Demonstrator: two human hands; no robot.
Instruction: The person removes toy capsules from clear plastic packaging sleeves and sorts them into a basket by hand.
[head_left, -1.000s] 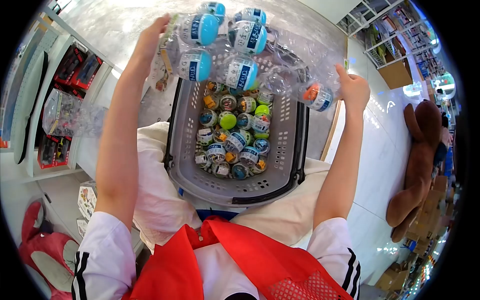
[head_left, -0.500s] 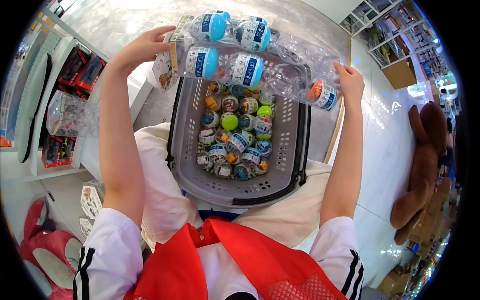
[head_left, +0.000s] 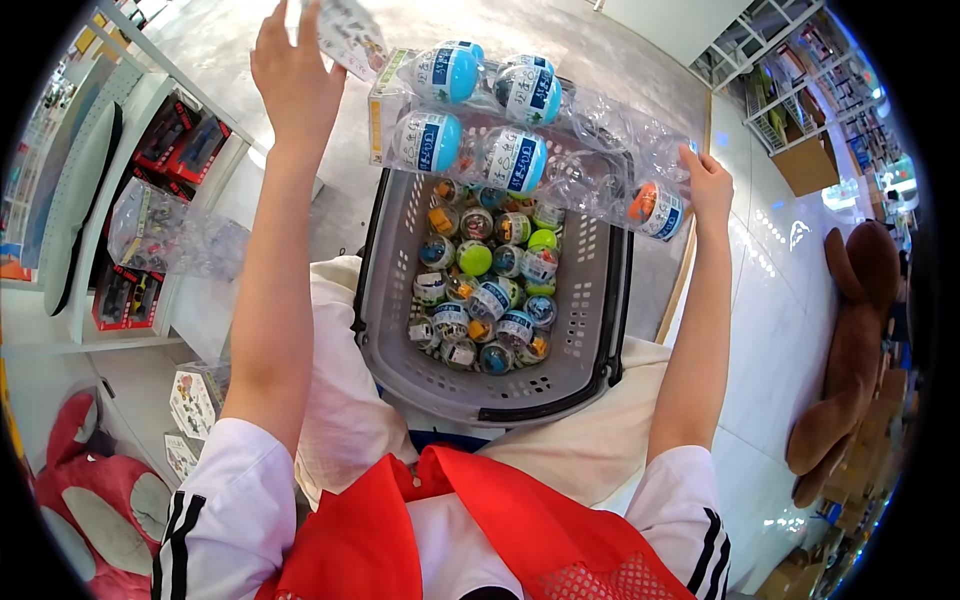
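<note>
A clear plastic package (head_left: 600,120) lies across the far end of the grey basket (head_left: 440,390). Inside it sit several blue-capped capsules (head_left: 515,160) and one with orange contents (head_left: 655,210) at its right end. My right hand (head_left: 708,188) grips that right end, thumb and fingers pressed together. At the package's left end, my left hand (head_left: 300,75) is raised with its fingers apart, beside a printed white card flap (head_left: 350,38); whether the fingers touch the flap is unclear. Several small capsules (head_left: 475,260) fill the basket's bottom, between my knees.
Shelves with red boxes (head_left: 195,150) and another clear package (head_left: 160,225) stand at the left. A pink plush toy (head_left: 110,500) lies at the lower left, near printed boxes (head_left: 195,400). To the right are a brown plush (head_left: 850,340) and a cardboard box (head_left: 805,165).
My left hand has let go of the package's left edge and moved up and away. The printed end flap has swung upward. The package has shifted slightly right in view, my right hand still on it.
</note>
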